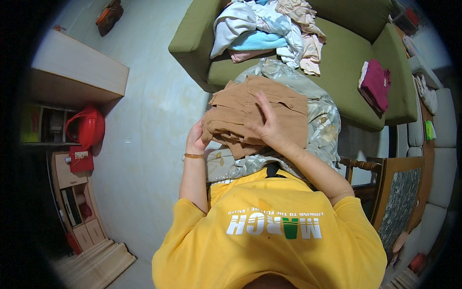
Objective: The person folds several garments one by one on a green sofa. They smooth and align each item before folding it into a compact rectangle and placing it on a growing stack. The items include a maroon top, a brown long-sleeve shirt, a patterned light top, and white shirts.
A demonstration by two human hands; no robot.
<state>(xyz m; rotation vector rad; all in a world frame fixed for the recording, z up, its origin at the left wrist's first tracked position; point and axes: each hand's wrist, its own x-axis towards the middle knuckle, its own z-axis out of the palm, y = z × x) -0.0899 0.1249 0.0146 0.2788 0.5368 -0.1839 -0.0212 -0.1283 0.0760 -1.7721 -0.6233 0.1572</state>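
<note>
A brown garment (267, 104) with a buttoned pocket flap lies folded in several layers across the lap, over a floral grey-green cloth (321, 119). My left hand (196, 139) holds its left edge, the fingers partly hidden under the fabric; a brown band circles that wrist. My right hand (265, 123) rests on top of the garment near its middle, fingers spread and not gripping it.
Ahead, a green sofa (339, 47) bears a heap of white, blue and patterned clothes (252, 29) and a folded magenta garment (375, 85). A wooden table with a stone top (397, 202) stands at right. At left are a red plastic bag (88, 126) and a cabinet (79, 202).
</note>
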